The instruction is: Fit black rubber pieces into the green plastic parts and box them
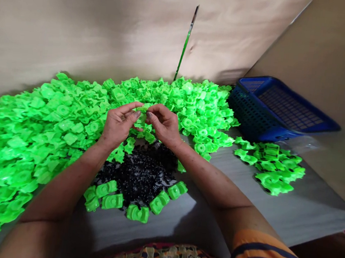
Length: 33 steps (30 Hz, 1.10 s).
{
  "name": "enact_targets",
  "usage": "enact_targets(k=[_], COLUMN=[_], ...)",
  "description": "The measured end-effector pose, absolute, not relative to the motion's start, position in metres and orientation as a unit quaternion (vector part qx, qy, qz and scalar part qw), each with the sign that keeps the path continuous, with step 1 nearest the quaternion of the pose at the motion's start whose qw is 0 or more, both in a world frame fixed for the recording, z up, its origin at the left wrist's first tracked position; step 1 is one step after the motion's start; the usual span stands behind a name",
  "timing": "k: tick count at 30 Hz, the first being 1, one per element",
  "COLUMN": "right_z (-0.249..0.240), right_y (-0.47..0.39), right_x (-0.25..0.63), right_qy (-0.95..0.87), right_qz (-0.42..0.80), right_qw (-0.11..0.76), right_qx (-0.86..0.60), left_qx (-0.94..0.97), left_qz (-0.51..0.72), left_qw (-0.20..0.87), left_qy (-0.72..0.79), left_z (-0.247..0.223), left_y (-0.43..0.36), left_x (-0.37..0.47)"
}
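Both hands meet above the middle of the table, around one green plastic piece (142, 119). My left hand (120, 122) pinches its left side between thumb and fingers. On its right side, the thumb and index finger of my right hand (164, 125) are pressed together; any small part between them is too small to tell. Below the hands lies a heap of small black parts (143, 175). Several green car-shaped pieces (112, 201) lie along the near edge of that heap. A large pile of green pieces (53, 120) spreads behind and to the left.
A blue plastic basket (254, 113) leans at the back right. In front of it sits a smaller group of green cars with black parts (276, 168). A thin green stick (184, 50) stands upright against the wooden wall.
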State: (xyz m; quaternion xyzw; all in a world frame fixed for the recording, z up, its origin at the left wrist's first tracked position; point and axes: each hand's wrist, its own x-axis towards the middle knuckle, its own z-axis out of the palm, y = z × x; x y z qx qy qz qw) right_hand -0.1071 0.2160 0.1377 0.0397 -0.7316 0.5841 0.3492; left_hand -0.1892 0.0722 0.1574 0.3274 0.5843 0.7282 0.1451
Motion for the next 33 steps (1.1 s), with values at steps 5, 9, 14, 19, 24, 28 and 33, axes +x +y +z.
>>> enact_targets(k=[5, 9, 14, 19, 24, 28, 33], right_z=[0.138, 0.139, 0.139, 0.133, 0.138, 0.149, 0.158], right_y=[0.219, 0.220, 0.218, 0.210, 0.213, 0.223, 0.203], right_x=[-0.109, -0.110, -0.112, -0.115, -0.113, -0.106, -0.093], right_qy=[-0.716, -0.698, -0.678, -0.677, -0.687, -0.774, -0.979], right_qz=[0.620, 0.649, 0.678, 0.670, 0.651, 0.552, 0.194], right_qw=[0.317, 0.296, 0.278, 0.303, 0.318, 0.306, -0.012], right_qx=[0.057, 0.068, 0.065, 0.044, 0.056, 0.044, 0.063], left_qx=[0.336, 0.347, 0.362, 0.341, 0.347, 0.318, 0.273], left_qz=[0.718, 0.712, 0.707, 0.721, 0.729, 0.752, 0.768], left_qw=[0.138, 0.128, 0.108, 0.116, 0.120, 0.107, 0.124], left_qy=[0.593, 0.596, 0.598, 0.592, 0.578, 0.568, 0.566], left_z=[0.155, 0.153, 0.149, 0.148, 0.154, 0.161, 0.160], left_y=[0.073, 0.072, 0.072, 0.072, 0.070, 0.066, 0.066], left_x=[-0.189, -0.191, -0.196, -0.194, -0.196, -0.209, -0.221])
